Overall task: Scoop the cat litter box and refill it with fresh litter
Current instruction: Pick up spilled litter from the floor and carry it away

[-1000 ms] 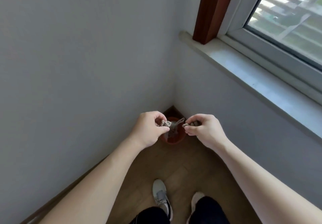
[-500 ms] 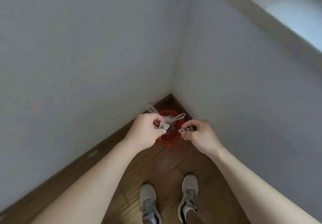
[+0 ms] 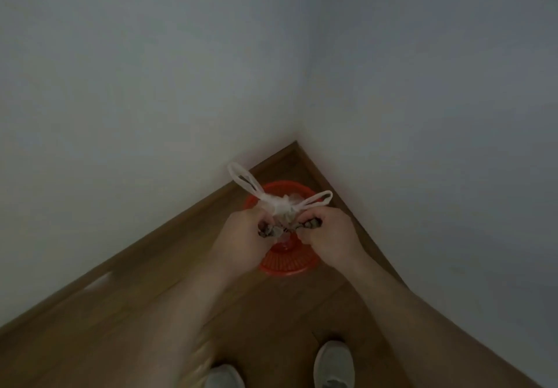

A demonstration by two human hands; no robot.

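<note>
A small red mesh waste basket (image 3: pixel 288 264) stands on the wooden floor in the room's corner. A thin white plastic bag (image 3: pixel 282 203) sits in it, its two handle loops sticking up and outward. My left hand (image 3: pixel 241 239) and my right hand (image 3: pixel 329 236) are held just above the basket's near rim. Each pinches a small speckled grey-brown clump, seemingly litter, the left clump (image 3: pixel 267 230) and the right clump (image 3: pixel 312 223), with bag film bunched between them. No litter box or scoop is in view.
Two plain grey walls (image 3: pixel 151 86) meet behind the basket, with wooden skirting along the floor. My two grey shoes (image 3: pixel 333 363) stand on the floor (image 3: pixel 136 327) at the bottom edge. The picture is dim.
The view has tilted further down and darkened; the window is out of sight. Both hands have dropped closer to the basket, and the bag's handle loops now show above them.
</note>
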